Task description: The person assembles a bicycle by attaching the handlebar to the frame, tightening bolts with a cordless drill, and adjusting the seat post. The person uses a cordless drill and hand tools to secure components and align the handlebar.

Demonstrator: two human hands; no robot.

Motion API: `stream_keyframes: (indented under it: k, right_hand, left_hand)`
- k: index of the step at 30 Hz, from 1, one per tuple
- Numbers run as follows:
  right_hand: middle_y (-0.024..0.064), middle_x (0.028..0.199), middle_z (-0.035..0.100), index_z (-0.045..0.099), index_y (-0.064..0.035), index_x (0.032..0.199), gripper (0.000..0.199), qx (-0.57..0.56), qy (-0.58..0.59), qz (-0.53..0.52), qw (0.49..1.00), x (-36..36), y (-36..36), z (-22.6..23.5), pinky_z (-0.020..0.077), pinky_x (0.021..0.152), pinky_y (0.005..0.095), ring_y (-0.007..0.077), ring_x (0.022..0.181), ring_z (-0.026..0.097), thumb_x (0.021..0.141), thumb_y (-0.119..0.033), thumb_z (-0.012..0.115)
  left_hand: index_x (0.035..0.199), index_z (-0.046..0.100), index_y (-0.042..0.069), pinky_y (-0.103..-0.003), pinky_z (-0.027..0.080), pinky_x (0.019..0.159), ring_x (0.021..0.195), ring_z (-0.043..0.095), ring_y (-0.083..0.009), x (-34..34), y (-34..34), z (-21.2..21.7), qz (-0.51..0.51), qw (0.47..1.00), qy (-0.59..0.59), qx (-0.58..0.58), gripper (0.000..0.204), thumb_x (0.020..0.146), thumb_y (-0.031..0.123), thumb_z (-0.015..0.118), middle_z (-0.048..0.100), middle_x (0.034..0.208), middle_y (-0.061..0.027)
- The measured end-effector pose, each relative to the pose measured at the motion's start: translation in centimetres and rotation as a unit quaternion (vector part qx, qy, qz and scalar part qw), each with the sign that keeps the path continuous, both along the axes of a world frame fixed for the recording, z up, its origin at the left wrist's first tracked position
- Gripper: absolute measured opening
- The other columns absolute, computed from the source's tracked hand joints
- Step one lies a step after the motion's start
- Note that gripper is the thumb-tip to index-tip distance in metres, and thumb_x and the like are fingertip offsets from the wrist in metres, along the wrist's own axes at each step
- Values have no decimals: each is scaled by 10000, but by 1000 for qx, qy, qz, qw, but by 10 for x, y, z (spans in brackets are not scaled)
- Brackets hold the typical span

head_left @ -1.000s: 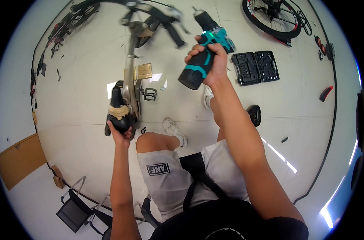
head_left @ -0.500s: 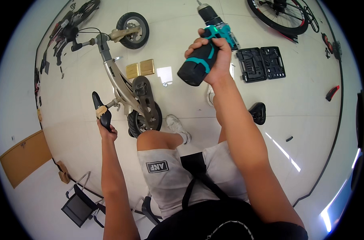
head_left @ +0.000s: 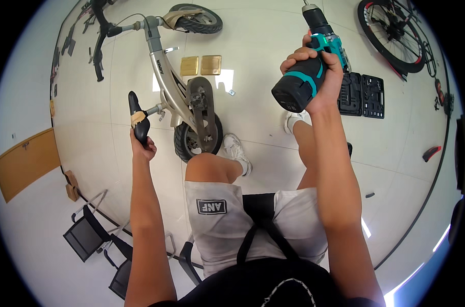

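In my right hand [head_left: 328, 77] is a black and teal cordless drill [head_left: 295, 89], my fingers wrapped round its grip. Its chuck points up and away from me, and the battery end faces toward me. On the left, my left hand [head_left: 144, 148] grips the near end of a black bike saddle [head_left: 139, 128] with a tan patch on it. That saddle sits on a short post of a small silver bike [head_left: 166, 77] with fat tyres, which leans over beside my left leg. A dark crank cover [head_left: 204, 110] shows next to its rear wheel.
Two gold-coloured plates [head_left: 211, 65] lie on the tiled floor beyond the bike. An opened black tool case [head_left: 371, 97] is partly behind my right hand. A large bike wheel [head_left: 391, 30] lies at the far right, a red and black tool [head_left: 431, 153] nearer. Mesh chairs [head_left: 86, 233] stand lower left.
The whole view has turned and shifted. My right hand with the drill has moved to the right and now covers part of the tool case. My left hand stays on the saddle.
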State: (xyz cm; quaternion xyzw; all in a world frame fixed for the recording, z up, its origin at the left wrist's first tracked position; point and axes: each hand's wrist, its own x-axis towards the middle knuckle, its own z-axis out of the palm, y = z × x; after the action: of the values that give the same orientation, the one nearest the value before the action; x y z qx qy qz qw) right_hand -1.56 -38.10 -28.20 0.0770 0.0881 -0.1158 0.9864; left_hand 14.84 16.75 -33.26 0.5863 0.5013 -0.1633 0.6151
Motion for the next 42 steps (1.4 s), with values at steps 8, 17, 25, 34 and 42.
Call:
stream_keyframes:
  k: [8, 17, 25, 34, 42]
  right_hand:
    - [45, 845, 642, 580, -13, 1217, 392, -19, 3, 44, 999, 1, 3, -4, 538, 842, 445, 224, 835, 640, 880, -212, 582]
    - [59, 822, 651, 580, 4, 1227, 401, -99, 74, 61, 990, 7, 22, 3, 552, 819, 438, 232, 794, 650, 892, -217, 565]
    - [54, 815, 642, 577, 6, 1231, 427, -92, 37, 65, 993, 12, 23, 5, 540, 817, 422, 219, 796, 637, 881, -238, 580]
    - [62, 786, 646, 590, 14, 1195, 404, -162, 144, 90, 972, 15, 30, 4, 561, 767, 408, 218, 763, 642, 873, -229, 570]
    - [68, 791, 638, 563, 11, 1218, 421, -225, 124, 14, 966, 1, 21, 20, 555, 783, 418, 218, 767, 639, 860, -209, 591]
  left_hand:
    - [1545, 328, 15, -456, 449, 1052, 1250, 552, -319, 9, 0, -9, -133, 958, -70, 244, 890, 956, 638, 567, 489, 1466, -196]
    - [1387, 519, -22, -351, 452, 1003, 1137, 576, -236, 22, 35, -36, -272, 886, -217, 306, 647, 1048, 524, 450, 595, 1272, -144]
    - [1260, 559, -134, -401, 468, 986, 1094, 623, -339, 52, 4, -2, -385, 786, -75, 477, 991, 916, 792, 476, 645, 1185, -259]
    - [1368, 522, -134, -428, 454, 1060, 1224, 603, -392, 46, -13, 1, -423, 787, -94, 440, 1142, 699, 764, 743, 611, 1314, -297]
    - [1339, 553, -80, -480, 478, 1036, 1208, 614, -424, -8, -124, 43, -491, 658, -88, 564, 1099, 675, 775, 736, 587, 1328, -325]
